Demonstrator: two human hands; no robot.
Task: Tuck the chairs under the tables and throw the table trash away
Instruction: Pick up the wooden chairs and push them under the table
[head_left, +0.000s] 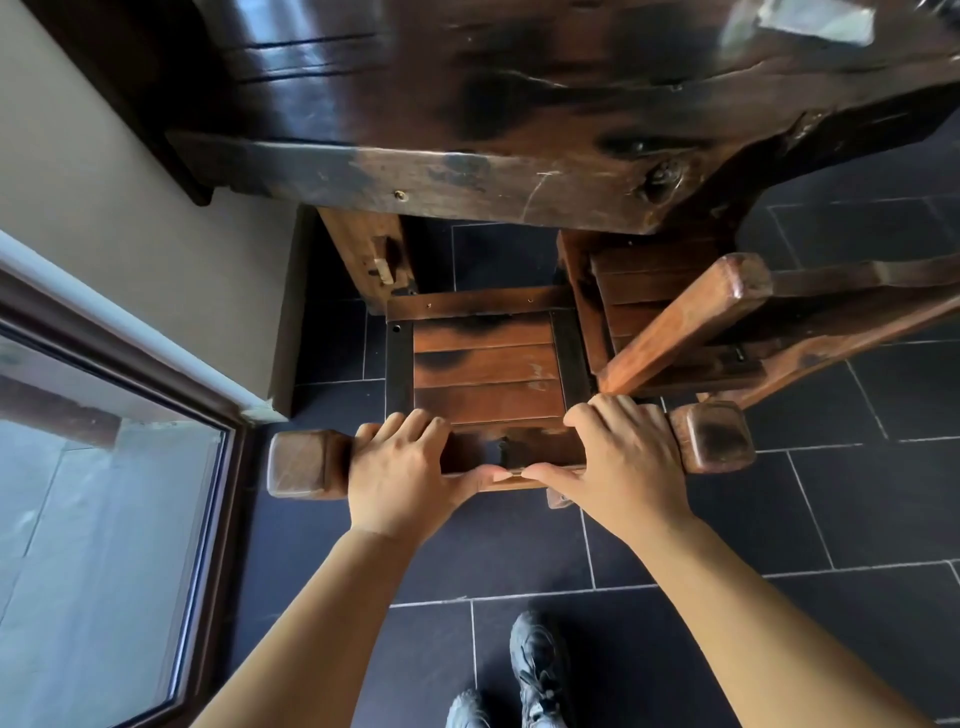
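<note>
Closest to me, at the bottom edge, I see two dark shoes (535, 670) standing on the black tiled floor (519, 551), and my two bare forearms reach forward from there. Both hands are clamped on the top rail of the wooden chair (485, 371): my left hand (400, 473) grips the rail near its left post, with the fingers (415, 423) laid over the far side and the thumb along the near edge, and my right hand (626, 462) grips it near the right post in the same way. The two thumbs point toward each other and their tips almost meet at the middle of the rail. Beyond the hands the slatted seat of this chair lies low, and its far edge reaches just under the near edge of the table (519, 171), between the table leg (371, 249) on the left and a second chair (691, 322) on the right. This second chair stands turned at an angle, just beside the first one, and its seat is partly under the table too. On the left side a glass door (98, 519) with a dark frame runs along the floor, and a pale wall (109, 197) rises behind it. Farthest away, the dark, worn table top fills the upper part of the view, and at its far right something pale and blurred (810, 21) lies on it; I cannot tell what it is.
</note>
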